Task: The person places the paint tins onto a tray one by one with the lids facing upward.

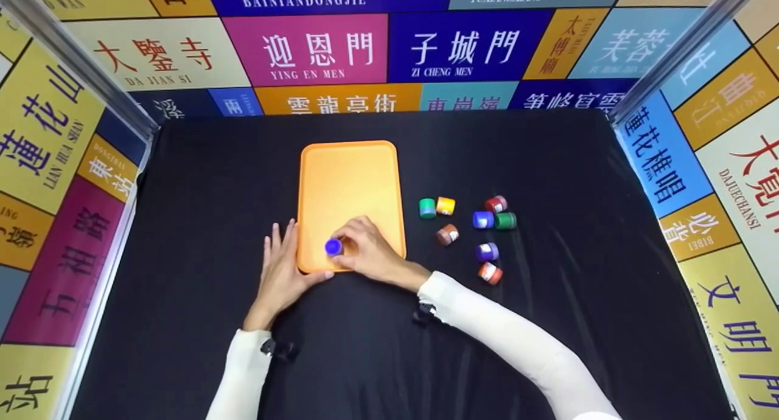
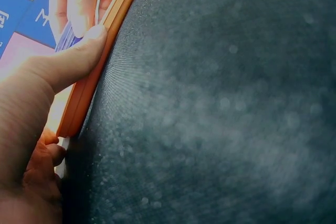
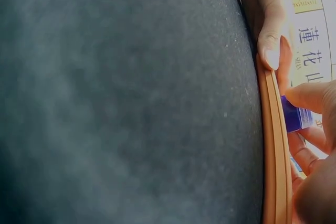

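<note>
Nearest to the camera are two white sleeves (image 1: 505, 335), coming in from the near side of the tray (image 1: 350, 182). The orange tray lies on a black cloth (image 1: 213, 195). The left hand (image 1: 283, 268) is at the tray's near left corner; its fingers lie almost straight along the left edge, and its thumb touches the near rim. The right hand (image 1: 368, 252) is above the tray's near part, with thumb and fingers clamped on a purple jar (image 1: 333, 247). This jar is over the tray, close to that same corner; I cannot tell whether it touches the surface. To the right of the tray are eight more jars: light green (image 1: 427, 208), yellow (image 1: 445, 206) and brown (image 1: 447, 234) are nearer to it, while red, blue, dark green, another purple and orange are farther.
</note>
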`<state>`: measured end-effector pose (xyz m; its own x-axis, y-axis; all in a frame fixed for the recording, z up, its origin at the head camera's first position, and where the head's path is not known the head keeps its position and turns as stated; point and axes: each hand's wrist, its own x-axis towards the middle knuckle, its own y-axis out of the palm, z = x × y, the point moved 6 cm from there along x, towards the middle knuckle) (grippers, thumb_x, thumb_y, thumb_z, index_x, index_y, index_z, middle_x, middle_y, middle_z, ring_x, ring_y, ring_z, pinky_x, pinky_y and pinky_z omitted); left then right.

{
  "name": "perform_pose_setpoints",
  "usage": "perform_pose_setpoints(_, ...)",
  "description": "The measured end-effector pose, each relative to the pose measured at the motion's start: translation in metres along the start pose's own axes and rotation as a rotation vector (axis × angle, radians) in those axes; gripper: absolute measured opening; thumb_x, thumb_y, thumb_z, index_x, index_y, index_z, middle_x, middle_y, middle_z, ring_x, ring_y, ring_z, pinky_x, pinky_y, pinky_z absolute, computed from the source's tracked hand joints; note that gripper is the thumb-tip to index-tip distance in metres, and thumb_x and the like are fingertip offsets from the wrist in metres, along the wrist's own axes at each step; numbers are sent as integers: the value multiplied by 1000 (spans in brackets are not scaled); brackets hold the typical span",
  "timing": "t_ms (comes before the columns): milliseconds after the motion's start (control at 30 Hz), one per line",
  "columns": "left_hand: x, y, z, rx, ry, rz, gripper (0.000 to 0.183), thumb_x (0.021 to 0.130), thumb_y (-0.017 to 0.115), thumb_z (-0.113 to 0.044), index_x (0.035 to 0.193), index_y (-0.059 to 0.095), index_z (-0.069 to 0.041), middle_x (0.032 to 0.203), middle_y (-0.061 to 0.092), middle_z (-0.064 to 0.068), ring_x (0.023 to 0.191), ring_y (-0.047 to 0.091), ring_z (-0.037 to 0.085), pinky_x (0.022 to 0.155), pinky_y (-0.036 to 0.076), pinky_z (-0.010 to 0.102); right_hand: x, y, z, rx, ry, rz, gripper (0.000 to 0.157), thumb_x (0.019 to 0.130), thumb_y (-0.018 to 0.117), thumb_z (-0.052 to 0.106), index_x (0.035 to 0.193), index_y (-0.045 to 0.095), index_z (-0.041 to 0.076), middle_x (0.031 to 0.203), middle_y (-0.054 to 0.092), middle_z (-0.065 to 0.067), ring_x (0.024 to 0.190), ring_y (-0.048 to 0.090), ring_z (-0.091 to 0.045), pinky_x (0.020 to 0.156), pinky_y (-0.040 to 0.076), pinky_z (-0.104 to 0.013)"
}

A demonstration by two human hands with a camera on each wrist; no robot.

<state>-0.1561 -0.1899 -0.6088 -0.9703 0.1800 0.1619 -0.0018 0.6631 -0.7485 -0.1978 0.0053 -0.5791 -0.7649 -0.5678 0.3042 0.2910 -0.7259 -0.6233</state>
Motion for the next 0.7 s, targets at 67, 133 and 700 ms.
perform_pose_setpoints(67,1,0,0,3,1,-6,128,78,95,-53,168,30,10,177,28,28,165,9,57,135,1,67,0,1,1,-6,-1,-3,34,89,91,16,119,78,6,113,75,-6,119,58,-28,108,47,-42)
perform_pose_setpoints(133,1,1,0,-2,0,-9,128,78,96,-53,168,30,10,177,28,28,165,9,57,135,1,67,0,2,1,-12,0,3,34,89,91,16,119,78,6,114,75,-6,120,57,-29,109,46,-43)
perform_pose_setpoints(700,-1,1,0,-2,-3,4,128,79,94,-53,170,28,8,177,27,28,166,7,55,135,1,66,-11,-21,-8,24,5,43,45,91,87,14,131,73,1,122,72,-13,125,55,-30,110,49,-43)
